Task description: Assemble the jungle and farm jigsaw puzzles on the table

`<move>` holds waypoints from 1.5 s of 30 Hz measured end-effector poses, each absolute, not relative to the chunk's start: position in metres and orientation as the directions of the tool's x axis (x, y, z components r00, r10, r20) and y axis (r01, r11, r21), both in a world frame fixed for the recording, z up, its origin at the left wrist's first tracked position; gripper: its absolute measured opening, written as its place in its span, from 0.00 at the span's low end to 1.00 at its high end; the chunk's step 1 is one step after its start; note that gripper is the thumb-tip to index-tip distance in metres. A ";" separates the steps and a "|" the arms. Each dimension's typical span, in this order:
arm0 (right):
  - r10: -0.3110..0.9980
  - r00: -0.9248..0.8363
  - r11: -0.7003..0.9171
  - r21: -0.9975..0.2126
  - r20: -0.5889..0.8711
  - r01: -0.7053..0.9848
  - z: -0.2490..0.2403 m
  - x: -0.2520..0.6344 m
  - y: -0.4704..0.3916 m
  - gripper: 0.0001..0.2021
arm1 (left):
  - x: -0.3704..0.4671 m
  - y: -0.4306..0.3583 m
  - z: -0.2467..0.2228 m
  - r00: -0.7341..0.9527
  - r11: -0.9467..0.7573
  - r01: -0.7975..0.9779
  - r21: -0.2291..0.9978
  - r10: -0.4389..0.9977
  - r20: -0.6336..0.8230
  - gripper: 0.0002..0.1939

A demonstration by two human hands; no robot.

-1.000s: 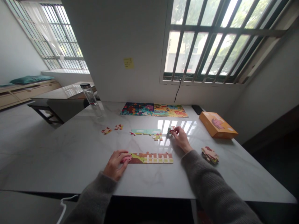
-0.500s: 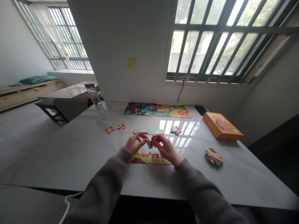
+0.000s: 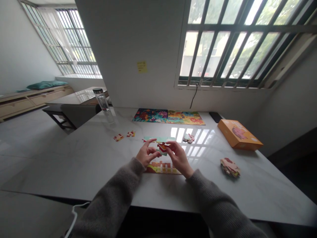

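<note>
A red, orange and green jigsaw piece [image 3: 162, 147] is pinched between the thumb and fingers of my right hand [image 3: 178, 158], tilted above the table. My left hand [image 3: 146, 154] is at the piece's left side, index finger stretched out and thumb by its lower left edge; whether the thumb touches it I cannot tell. Below both hands lies a partly assembled puzzle [image 3: 162, 167], with a brown and yellow fence strip at the near side and a pale green strip at the far side. Its middle is hidden by my hands.
Two loose pieces [image 3: 118, 137] lie to the left. Right of the puzzle are a small pile of pieces [image 3: 189, 138] and a larger stack [image 3: 230, 167]. An orange box [image 3: 239, 135], a phone [image 3: 215, 117], colourful picture sheets [image 3: 168, 116] and a glass bottle [image 3: 101, 100] stand farther back.
The piece in my right hand has turned so its red and orange face shows more. My left thumb has come closer to it. The whole view has shifted slightly.
</note>
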State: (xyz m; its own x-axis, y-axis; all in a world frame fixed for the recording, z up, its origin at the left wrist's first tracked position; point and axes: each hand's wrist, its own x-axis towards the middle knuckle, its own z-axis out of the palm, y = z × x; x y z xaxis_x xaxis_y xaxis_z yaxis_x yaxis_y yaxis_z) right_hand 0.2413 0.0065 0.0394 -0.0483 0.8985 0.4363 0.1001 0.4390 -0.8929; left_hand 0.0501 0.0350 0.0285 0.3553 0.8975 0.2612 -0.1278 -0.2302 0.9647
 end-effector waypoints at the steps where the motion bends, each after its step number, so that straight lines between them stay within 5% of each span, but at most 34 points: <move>1: 0.897 -0.029 0.442 -0.892 0.441 0.100 0.040 0.242 0.007 0.11 | 0.051 0.033 0.029 0.371 -0.231 -0.126 0.965 0.891 0.262 0.42; 3: 0.899 -0.008 0.436 -0.895 0.438 0.097 0.039 0.243 0.007 0.11 | 0.051 0.031 0.032 0.382 -0.288 -0.083 0.954 0.875 0.297 0.44; 8: 0.912 -0.009 0.410 -0.910 0.410 0.061 0.034 0.245 0.010 0.10 | 0.048 0.033 0.032 0.379 -0.437 0.058 0.897 0.841 0.386 0.29; 18: 0.921 -0.173 0.355 -0.935 0.348 0.011 0.035 0.235 0.003 0.23 | 0.048 0.041 0.023 0.244 -0.408 -0.018 0.913 0.884 0.400 0.20; 22: 0.923 -0.193 0.343 -0.939 0.332 0.026 0.035 0.235 0.001 0.12 | 0.047 0.039 0.025 0.271 -0.429 0.064 0.901 0.877 0.398 0.16; 27: 0.951 -0.128 0.275 -0.958 0.283 -0.075 0.033 0.238 0.005 0.17 | 0.047 0.033 0.028 0.408 -0.474 0.117 0.873 0.824 0.393 0.19; 38: 0.922 -0.136 0.379 -0.916 0.361 0.132 0.035 0.241 0.004 0.11 | 0.045 0.036 0.028 0.384 -0.499 0.107 0.860 0.819 0.427 0.17; 45: 0.937 -0.124 0.338 -0.937 0.326 0.093 0.032 0.242 0.006 0.13 | 0.041 0.034 0.036 0.482 -0.724 0.277 0.632 0.673 0.560 0.23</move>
